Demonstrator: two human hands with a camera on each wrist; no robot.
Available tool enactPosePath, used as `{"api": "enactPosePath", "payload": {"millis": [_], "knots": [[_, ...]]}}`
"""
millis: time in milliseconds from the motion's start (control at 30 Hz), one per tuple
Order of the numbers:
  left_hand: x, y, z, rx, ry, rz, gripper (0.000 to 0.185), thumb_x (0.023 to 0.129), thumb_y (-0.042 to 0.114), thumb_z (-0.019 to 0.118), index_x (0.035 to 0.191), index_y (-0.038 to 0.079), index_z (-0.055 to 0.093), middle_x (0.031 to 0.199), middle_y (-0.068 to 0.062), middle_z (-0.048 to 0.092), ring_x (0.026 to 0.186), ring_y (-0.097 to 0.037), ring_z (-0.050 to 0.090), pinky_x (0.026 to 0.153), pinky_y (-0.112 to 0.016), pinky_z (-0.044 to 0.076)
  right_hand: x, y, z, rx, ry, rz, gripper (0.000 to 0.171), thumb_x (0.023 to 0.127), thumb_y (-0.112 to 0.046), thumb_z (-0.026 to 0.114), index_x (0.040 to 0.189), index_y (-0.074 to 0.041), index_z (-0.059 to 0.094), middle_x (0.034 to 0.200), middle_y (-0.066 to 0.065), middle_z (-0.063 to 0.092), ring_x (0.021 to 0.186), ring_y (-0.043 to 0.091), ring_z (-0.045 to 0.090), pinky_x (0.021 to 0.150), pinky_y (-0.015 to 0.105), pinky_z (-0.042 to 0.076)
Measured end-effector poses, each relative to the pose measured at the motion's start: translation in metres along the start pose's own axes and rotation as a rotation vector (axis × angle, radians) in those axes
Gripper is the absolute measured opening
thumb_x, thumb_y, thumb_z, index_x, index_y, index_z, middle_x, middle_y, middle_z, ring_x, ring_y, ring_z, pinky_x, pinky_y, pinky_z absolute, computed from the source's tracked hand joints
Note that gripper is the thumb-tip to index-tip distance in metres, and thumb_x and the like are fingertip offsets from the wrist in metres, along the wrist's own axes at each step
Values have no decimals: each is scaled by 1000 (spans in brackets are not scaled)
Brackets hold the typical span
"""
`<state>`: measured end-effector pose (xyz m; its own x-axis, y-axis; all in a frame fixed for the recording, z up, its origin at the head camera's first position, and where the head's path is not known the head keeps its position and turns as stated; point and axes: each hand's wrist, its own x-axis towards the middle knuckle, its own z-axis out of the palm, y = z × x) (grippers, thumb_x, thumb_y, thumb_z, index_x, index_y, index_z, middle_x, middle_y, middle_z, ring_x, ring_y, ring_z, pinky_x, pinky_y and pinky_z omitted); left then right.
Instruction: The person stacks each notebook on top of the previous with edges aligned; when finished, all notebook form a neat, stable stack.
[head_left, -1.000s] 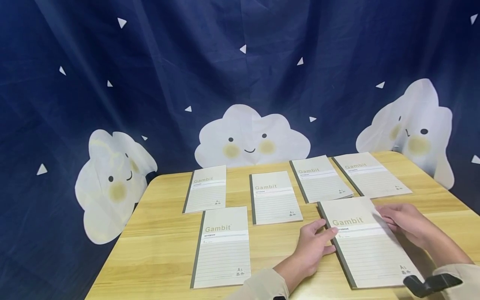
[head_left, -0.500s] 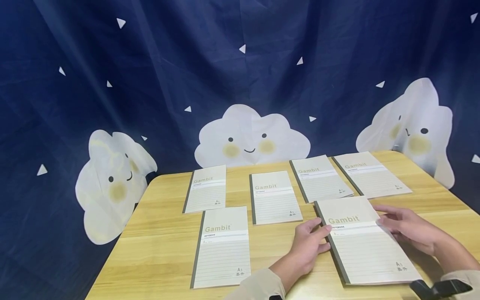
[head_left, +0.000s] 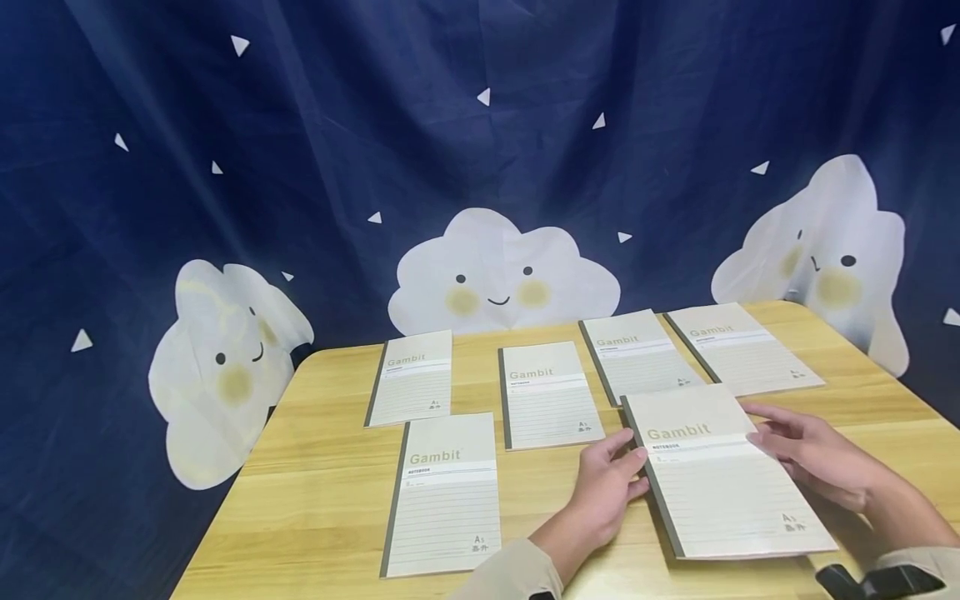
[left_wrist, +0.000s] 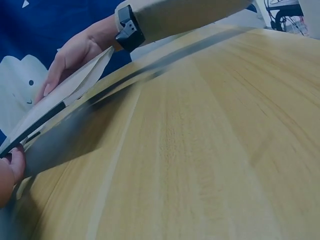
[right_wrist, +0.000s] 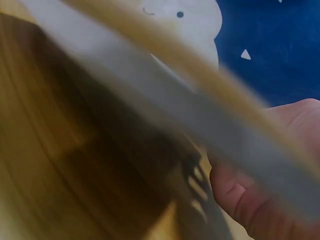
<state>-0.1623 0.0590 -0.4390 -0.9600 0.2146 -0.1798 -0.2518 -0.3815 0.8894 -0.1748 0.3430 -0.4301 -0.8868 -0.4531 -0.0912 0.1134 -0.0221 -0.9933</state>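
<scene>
- The near-right notebook (head_left: 716, 471) is gripped at its spine edge by the left hand (head_left: 603, 492) and at its right edge by the right hand (head_left: 813, 454), probably so it can be steadied; the wrist views show it lifted clear of the table (head_left: 315, 500).
- A beige lined cover reading "Gambit" with a dark spine is seen.
- Beyond it, five like notebooks (head_left: 547, 393) are laid flat.

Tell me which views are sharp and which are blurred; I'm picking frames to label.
Head view: sharp, evenly lit, cover print readable on the held notebook. Left wrist view: tabletop fairly clear, notebook edge motion-smeared. Right wrist view: heavily blurred, the notebook only a pale streak, right hand soft.
</scene>
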Motion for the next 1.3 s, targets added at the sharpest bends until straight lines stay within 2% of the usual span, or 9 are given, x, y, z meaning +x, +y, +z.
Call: {"api": "enactPosePath", "payload": {"millis": [167, 467, 633, 833, 967, 1033, 1100, 1200, 1300], "knots": [[-1, 6, -6, 2, -9, 12, 47, 87, -2, 57, 133, -3, 47, 134, -17, 45, 98, -23, 61, 88, -42, 53, 4, 1, 10, 14, 49, -72, 44, 99, -1, 40, 126, -35, 48, 108, -2, 59, 94, 14, 63, 75, 35, 57], [-1, 20, -20, 18, 8, 78, 48, 86, -5, 55, 133, -6, 46, 118, -14, 53, 90, -17, 62, 79, -29, 53, 21, -4, 36, 114, 207, -100, 27, 98, -7, 46, 115, -27, 52, 106, -4, 65, 92, 13, 64, 73, 33, 57], [3, 24, -25, -2, 63, 119, 48, 82, -10, 56, 129, -9, 48, 113, -15, 52, 90, -16, 57, 79, -25, 51, 30, -5, 50, 173, 224, -129, 29, 97, -5, 48, 113, -27, 58, 106, -5, 65, 91, 11, 64, 73, 30, 57], [6, 28, -35, -26, 109, 165, 47, 81, -11, 56, 128, -14, 46, 111, -18, 49, 97, -19, 52, 92, -26, 49, 40, -8, 64, 187, 211, -158, 30, 96, -3, 50, 117, -22, 57, 111, -5, 61, 94, 9, 63, 76, 26, 56], [9, 33, -44, -43, 135, 164, 45, 82, -10, 56, 126, -14, 47, 109, -16, 49, 100, -19, 50, 94, -26, 48, 48, -11, 74, 185, 216, -164, 40, 95, -3, 52, 134, -7, 44, 112, -5, 61, 96, 8, 62, 79, 25, 55], [11, 36, -49, -41, 142, 166, 43, 83, -9, 56, 125, -15, 48, 108, -15, 49, 100, -18, 49, 93, -24, 47, 53, -12, 79, 185, 235, -156, 44, 94, -3, 53, 136, -2, 39, 111, -6, 62, 96, 8, 62, 78, 25, 55], [13, 39, -54, -44, 152, 164, 43, 84, -8, 57, 125, -14, 48, 108, -14, 49, 99, -17, 49, 92, -23, 48, 57, -13, 85, 191, 265, -142, 42, 93, -5, 55, 134, -2, 43, 108, -6, 63, 92, 8, 63, 75, 26, 56], [15, 44, -62, -39, 156, 156, 42, 85, -6, 56, 126, -14, 47, 109, -13, 48, 98, -16, 49, 90, -20, 47, 65, -14, 92, 197, 314, -117, 29, 92, -7, 59, 120, -9, 55, 102, -5, 66, 87, 9, 64, 72, 25, 56], [18, 48, -70, -45, 163, 144, 43, 85, -5, 57, 126, -13, 47, 110, -12, 48, 97, -15, 48, 86, -18, 47, 73, -14, 99, 181, 338, -103, 39, 91, -9, 61, 128, -2, 52, 99, -6, 67, 85, 8, 64, 72, 24, 56]]}}
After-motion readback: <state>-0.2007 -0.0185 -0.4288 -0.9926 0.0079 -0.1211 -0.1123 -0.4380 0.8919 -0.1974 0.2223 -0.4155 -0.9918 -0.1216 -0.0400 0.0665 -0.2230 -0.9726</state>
